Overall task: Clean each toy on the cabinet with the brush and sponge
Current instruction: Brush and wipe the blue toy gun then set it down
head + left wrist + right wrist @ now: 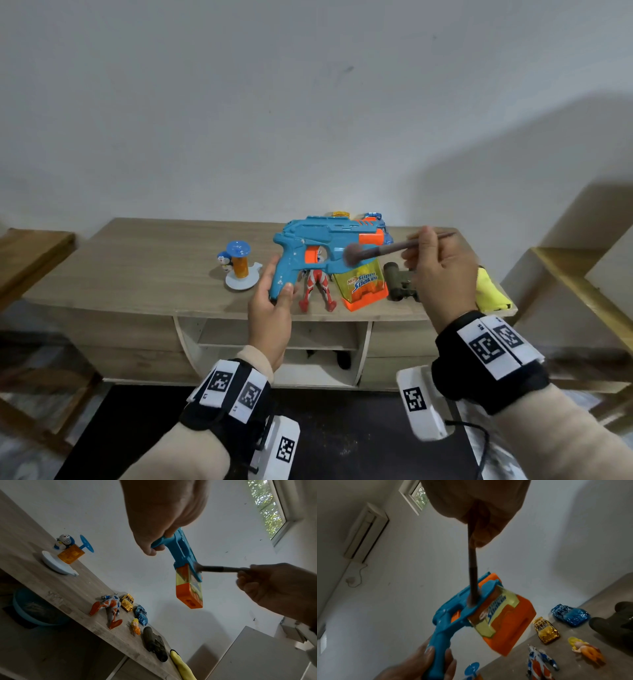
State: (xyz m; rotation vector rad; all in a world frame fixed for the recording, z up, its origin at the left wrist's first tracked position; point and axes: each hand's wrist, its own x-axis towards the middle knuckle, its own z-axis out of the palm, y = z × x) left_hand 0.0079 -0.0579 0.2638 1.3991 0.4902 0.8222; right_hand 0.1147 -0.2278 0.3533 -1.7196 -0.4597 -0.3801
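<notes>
So right now it's the blue water gun (pixel 318 246) getting the treatment. The left hand (pixel 270 308) has its grip wrapped tight round the gun's handle, holding it up in the air above the bench (pixel 137 270), and the right hand (pixel 442 274) has the brush (pixel 373 251) pinched at the stem, bristles touching the gun's body just above the clear yellow tank. There are pale specks on the gun's handle, so I'd say this one isn't finished. Everything else is lying on the bench below the gun: the red and silver figure (pixel 317 287), a gold car (pixel 127 602), a blue car (pixel 141 614), a little blonde figure (pixel 135 628), the dark binoculars (pixel 400 282), and well off to the gun's left, the blue cat toy (pixel 236 263) on its white base. I can't tell which of those are done. Something yellow (pixel 491 291) sits past the binoculars, might be the sponge, hard to say. Feels like plenty's left.
</notes>
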